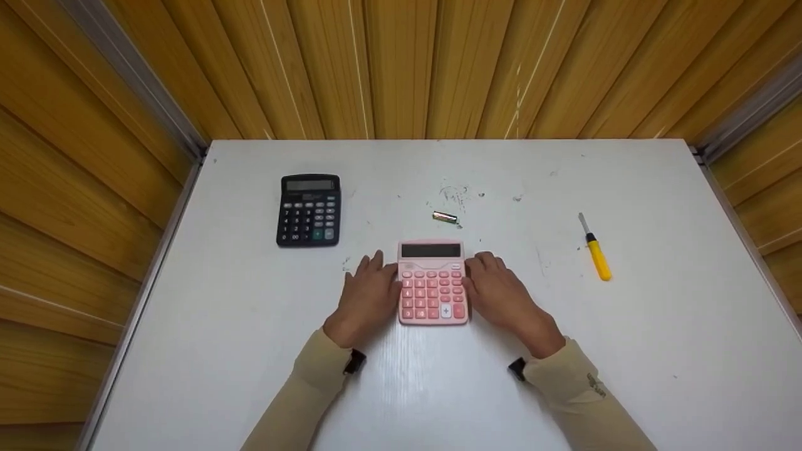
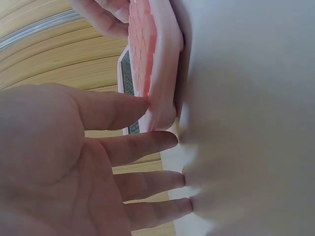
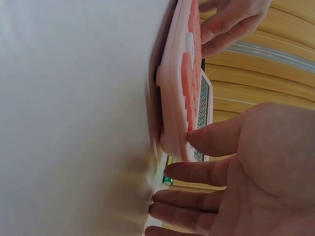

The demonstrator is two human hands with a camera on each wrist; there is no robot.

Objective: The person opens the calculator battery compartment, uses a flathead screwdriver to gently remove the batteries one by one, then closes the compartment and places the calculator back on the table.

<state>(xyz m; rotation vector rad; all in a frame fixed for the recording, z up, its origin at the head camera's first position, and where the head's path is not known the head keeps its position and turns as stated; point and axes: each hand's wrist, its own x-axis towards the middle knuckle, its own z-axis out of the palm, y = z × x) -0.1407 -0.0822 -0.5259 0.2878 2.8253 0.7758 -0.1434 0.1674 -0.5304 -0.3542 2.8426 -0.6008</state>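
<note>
A pink calculator (image 1: 432, 282) lies face up on the white table, its screen toward the far side. My left hand (image 1: 369, 293) is at its left edge, the thumb (image 2: 115, 109) touching the side of the case. In the left wrist view the other fingers stretch out straight, their tips down at the tabletop. On the opposite edge, my right hand (image 1: 501, 293) mirrors this, with its thumb (image 3: 216, 137) against the case and the fingers extended. Just beyond the calculator lies a small battery (image 1: 445, 217), whose green end also shows in the right wrist view.
A black calculator (image 1: 309, 211) lies at the back left of the table (image 1: 401, 388). Over on the right is a screwdriver (image 1: 595, 249) with a yellow handle, its blade pointing away. Wood-patterned walls (image 1: 401, 69) enclose the back and both sides.
</note>
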